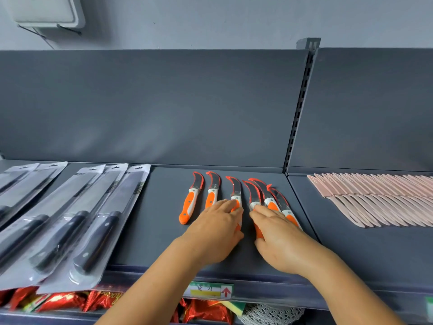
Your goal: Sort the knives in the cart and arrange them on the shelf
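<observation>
Both hands lie flat on orange-handled curved knives at frame centre: left hand (219, 227) presses the third knife (236, 193), right hand (275, 233) covers the bunched three (262, 191). Handles point toward the person along the shelf (152, 219).

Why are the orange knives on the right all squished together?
Overlapping: three curved orange knives cross each other, while the two leftmost lie apart.
</observation>
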{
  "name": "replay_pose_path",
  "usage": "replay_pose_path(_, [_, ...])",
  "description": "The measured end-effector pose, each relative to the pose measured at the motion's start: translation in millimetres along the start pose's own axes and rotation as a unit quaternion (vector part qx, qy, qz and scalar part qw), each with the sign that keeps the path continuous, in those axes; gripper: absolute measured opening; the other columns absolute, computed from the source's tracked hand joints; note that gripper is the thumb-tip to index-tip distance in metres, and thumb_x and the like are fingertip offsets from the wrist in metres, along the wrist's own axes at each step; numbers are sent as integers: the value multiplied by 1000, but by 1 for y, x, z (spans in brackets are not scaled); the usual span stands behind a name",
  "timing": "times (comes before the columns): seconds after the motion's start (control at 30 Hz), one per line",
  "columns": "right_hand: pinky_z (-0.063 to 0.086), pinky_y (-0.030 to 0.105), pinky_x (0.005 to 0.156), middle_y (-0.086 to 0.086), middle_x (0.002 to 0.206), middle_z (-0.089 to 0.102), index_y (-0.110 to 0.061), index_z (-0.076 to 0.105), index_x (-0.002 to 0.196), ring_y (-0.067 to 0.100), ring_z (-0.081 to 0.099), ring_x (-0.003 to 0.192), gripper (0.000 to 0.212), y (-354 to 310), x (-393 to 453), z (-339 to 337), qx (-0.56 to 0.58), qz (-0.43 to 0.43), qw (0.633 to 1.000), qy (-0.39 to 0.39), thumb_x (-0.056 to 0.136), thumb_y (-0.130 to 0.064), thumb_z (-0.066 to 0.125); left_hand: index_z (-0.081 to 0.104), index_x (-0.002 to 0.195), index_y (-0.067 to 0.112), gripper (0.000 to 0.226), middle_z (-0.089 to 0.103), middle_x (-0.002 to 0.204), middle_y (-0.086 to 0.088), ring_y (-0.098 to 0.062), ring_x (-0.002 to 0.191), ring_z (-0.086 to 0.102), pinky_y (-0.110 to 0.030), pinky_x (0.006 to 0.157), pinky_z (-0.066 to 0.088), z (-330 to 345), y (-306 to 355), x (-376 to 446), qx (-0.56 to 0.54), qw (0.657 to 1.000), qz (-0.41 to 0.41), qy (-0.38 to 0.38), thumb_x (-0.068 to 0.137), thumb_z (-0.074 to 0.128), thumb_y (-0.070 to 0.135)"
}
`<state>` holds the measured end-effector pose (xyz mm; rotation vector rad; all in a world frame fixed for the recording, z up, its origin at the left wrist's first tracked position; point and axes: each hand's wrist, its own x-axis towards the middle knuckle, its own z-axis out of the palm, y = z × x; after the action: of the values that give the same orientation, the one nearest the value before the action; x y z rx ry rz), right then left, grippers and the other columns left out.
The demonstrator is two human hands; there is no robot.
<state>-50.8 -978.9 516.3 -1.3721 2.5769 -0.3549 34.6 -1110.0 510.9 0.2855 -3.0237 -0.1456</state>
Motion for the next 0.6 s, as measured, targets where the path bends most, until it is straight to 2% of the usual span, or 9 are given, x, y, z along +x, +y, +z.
replay_pose_path(0.13, [14, 32, 116, -13, 158, 7, -19, 34, 140, 12, 7, 146, 46, 4, 8, 2, 3, -9, 1000, -18, 95, -12, 42, 22, 150, 14, 57, 21, 156, 1, -16, 144, 16, -27, 116, 13, 2, -6, 6, 21, 999, 3, -23, 99, 43, 29])
replay_pose_path(0.23, [27, 38, 111, -11, 151, 19, -19, 41, 130, 17, 19, 141, 35, 6, 18, 3, -8, 3, 1000, -14, 95, -18, 46, 29, 147, 14, 54, 27, 152, 1, -16, 141, 22, -28, 113, 15, 2, -9, 11, 37, 999, -7, -18, 98, 45, 30])
replay_pose_path(0.3, [29, 43, 106, -13, 149, 20, -21, 40, 129, 20, 19, 140, 34, 6, 25, 3, -25, 19, 999, -12, 95, -24, 47, 31, 145, 14, 52, 31, 150, 1, -16, 139, 26, -28, 112, 16, 3, -11, 14, 45, 999, -7, -15, 98, 45, 30])
replay_pose_path(0.4, [35, 44, 102, -10, 134, 32, -20, 42, 112, 22, 29, 133, 20, 6, 38, 4, -25, 17, 999, -13, 94, -28, 49, 35, 142, 13, 49, 35, 145, 0, -18, 135, 31, -28, 108, 23, 4, -14, 18, 41, 999, -10, -22, 97, 46, 29])
replay_pose_path(0.53, [32, 52, 107, -9, 149, 23, -23, 41, 123, 24, 24, 139, 32, 9, 51, 8, -12, 23, 999, -21, 92, -29, 48, 37, 140, 14, 45, 36, 144, 1, -18, 132, 33, -29, 105, 27, 3, -16, 21, 27, 999, -14, -19, 97, 45, 27])
replay_pose_path(0.6, [33, 52, 106, -8, 150, 22, -23, 40, 123, 24, 24, 139, 33, 8, 54, 9, -10, 26, 999, -24, 91, -29, 48, 37, 140, 14, 46, 35, 146, 1, -18, 133, 32, -29, 107, 27, 4, -17, 22, 25, 999, -15, -19, 98, 45, 28])
